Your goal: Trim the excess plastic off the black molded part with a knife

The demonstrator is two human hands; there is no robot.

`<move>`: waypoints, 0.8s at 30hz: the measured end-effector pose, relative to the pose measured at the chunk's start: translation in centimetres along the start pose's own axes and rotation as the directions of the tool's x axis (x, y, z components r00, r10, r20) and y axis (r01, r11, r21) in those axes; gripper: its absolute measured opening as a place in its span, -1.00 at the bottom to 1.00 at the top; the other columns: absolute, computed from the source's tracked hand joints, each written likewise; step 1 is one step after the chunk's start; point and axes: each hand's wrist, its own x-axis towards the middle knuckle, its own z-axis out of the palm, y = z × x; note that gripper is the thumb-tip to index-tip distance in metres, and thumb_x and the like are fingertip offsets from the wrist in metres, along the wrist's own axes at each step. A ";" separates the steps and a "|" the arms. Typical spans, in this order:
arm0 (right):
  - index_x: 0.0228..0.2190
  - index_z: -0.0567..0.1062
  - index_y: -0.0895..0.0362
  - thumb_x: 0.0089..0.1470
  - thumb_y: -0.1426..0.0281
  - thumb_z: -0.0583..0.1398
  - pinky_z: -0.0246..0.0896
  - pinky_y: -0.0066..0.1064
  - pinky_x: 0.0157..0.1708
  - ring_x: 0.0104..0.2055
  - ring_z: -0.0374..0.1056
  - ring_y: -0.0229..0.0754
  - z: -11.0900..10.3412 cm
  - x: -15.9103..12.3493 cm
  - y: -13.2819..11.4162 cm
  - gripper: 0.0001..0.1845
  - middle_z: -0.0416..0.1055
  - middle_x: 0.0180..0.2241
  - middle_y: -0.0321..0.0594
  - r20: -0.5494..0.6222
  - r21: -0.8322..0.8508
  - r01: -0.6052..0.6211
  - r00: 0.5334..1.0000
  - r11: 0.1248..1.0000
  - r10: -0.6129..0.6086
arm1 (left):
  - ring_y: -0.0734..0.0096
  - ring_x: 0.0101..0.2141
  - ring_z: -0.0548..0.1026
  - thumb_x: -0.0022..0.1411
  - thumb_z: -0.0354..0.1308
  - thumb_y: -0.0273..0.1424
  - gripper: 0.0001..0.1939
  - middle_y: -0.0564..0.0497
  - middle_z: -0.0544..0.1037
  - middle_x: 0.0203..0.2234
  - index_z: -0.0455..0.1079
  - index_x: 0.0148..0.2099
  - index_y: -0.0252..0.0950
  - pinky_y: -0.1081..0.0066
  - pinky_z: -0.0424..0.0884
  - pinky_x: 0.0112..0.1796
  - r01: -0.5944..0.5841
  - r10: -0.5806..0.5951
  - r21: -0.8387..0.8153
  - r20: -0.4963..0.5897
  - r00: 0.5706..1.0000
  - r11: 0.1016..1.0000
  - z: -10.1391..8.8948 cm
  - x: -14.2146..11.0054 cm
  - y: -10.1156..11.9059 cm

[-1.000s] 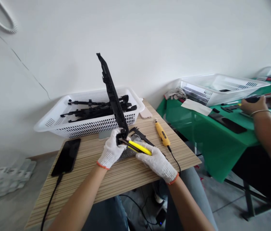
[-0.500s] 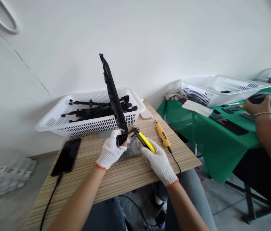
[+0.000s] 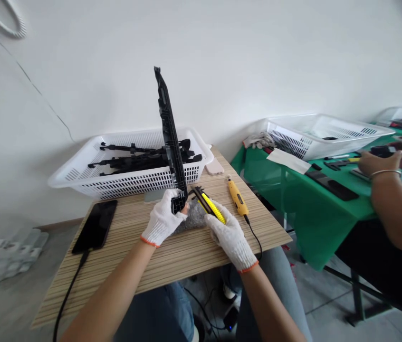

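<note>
My left hand (image 3: 161,219), in a white knit glove, grips the lower end of a long black plastic part (image 3: 169,137) that stands almost upright on a grey cloth pad (image 3: 196,216). In my gloved right hand (image 3: 226,233) is a yellow and black utility knife (image 3: 211,207); its tip points at the base of the part, a little apart from it. Both hands rest over the striped wooden table (image 3: 172,259).
A white basket (image 3: 129,183) of black plastic parts stands behind. A black phone (image 3: 95,232) with a cable lies left, a yellow rotary tool (image 3: 237,199) and a pink phone (image 3: 215,166) right. At a green table (image 3: 315,209) another person's hands (image 3: 389,159) work beside a white basket (image 3: 320,130).
The knife has swung from lying across the part's base to pointing up-left, drawn back slightly. The black part now stands more upright. The view shifted a little.
</note>
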 end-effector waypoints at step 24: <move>-0.24 0.63 0.26 -0.16 0.15 0.34 -0.03 -0.48 -0.62 -0.62 0.01 -0.37 -1.3 -0.8 -0.5 -0.50 0.22 -0.67 -0.39 -0.063 -0.236 -0.100 0.994 0.966 0.088 | 0.24 -0.16 0.60 0.06 0.25 -0.37 -0.62 0.03 0.62 -0.17 0.32 -0.04 -0.17 0.32 0.47 -0.15 0.044 -0.044 0.011 0.042 0.998 0.999 -0.5 -0.1 0.6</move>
